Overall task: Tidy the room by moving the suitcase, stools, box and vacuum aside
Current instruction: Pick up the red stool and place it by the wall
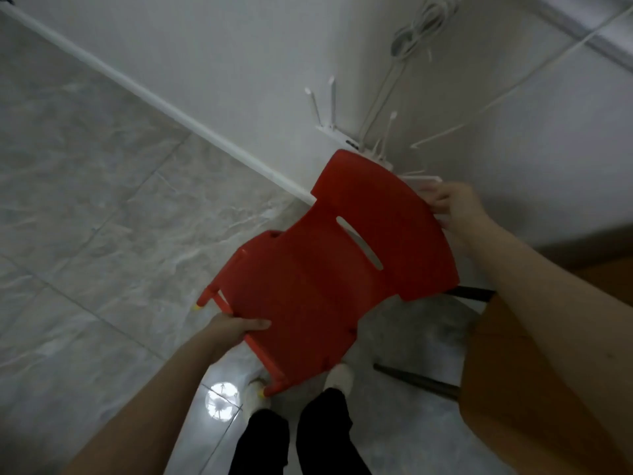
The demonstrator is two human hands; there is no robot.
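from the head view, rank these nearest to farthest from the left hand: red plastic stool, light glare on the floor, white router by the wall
1. Red plastic stool: gripped at its lower edge by the left hand.
2. Round light glare on the floor: just below the hand, near the feet.
3. White router with antennas: up by the wall, beyond the stool.

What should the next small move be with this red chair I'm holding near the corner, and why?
Probably swing the red chair left before lowering it. Both hands hold it off the floor: the left hand at the seat edge, the right hand at the backrest top. White antennas and cables sit right behind the backrest, and a wooden table crowds the right.
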